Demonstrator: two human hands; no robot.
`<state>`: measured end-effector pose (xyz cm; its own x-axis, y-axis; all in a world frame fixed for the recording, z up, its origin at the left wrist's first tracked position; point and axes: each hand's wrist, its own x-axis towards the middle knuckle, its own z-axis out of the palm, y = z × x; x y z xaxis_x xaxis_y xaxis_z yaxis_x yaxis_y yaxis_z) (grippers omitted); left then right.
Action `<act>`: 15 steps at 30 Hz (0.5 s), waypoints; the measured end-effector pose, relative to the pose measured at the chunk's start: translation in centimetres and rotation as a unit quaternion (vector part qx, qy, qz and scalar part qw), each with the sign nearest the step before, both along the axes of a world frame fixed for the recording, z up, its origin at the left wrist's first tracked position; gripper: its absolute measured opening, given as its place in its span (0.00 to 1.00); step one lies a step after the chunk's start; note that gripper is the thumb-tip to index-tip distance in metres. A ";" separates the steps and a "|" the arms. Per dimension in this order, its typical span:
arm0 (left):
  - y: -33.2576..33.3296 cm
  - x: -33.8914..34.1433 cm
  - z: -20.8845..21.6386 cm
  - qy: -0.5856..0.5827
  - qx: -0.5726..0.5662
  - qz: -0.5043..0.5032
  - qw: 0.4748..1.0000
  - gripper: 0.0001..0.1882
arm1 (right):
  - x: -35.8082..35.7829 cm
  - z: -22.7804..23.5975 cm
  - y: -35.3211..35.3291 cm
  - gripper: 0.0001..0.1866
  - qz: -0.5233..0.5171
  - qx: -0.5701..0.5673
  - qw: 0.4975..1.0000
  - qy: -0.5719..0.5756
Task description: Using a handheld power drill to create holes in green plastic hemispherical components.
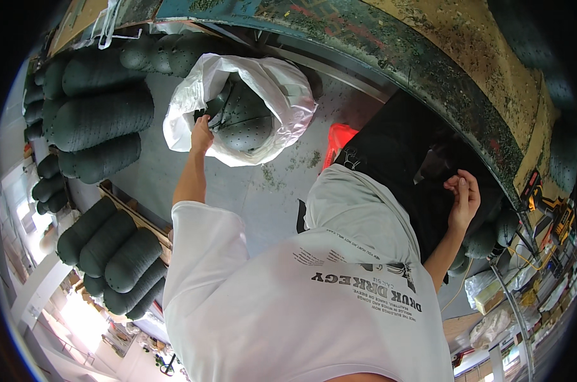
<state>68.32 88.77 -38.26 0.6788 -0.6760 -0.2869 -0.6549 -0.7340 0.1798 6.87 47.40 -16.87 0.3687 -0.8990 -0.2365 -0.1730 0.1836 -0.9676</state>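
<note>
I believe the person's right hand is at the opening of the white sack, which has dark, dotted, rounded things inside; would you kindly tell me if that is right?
Not quite: the head view shows the left hand at the opening of the white sack, which does have dark, dotted, rounded things inside.

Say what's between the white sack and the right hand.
Head view: from the sack, grey floor, a red object, then black cloth before the right hand.

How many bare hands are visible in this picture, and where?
2: the left hand at the opening of the white sack; the right hand near the workbench, in the picture's right half.
</note>
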 end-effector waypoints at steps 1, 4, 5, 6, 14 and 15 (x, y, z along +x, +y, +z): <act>0.2 -0.4 -0.1 -0.046 -0.029 -0.011 0.998 0.26 | 0.0 -0.3 0.2 0.13 -0.003 0.016 1.000 0.000; -1.5 -1.7 0.2 -0.079 0.068 0.003 0.995 0.23 | -0.7 -1.0 0.9 0.13 -0.004 0.033 0.999 0.025; -1.9 -1.9 0.3 -0.076 0.066 0.001 0.995 0.23 | -0.8 -1.1 1.1 0.13 0.004 0.039 0.998 0.044; -1.7 -1.9 0.0 -0.102 0.067 -0.009 0.993 0.22 | -0.5 -1.1 1.2 0.13 0.002 0.040 0.998 0.044; 0.4 0.3 -2.4 -0.126 0.069 -0.025 0.989 0.17 | 0.5 -1.4 1.0 0.12 0.037 0.051 0.995 0.079; -0.6 0.1 -2.4 -0.111 0.059 -0.031 0.992 0.17 | 0.0 -1.2 1.1 0.12 0.034 0.050 0.994 0.087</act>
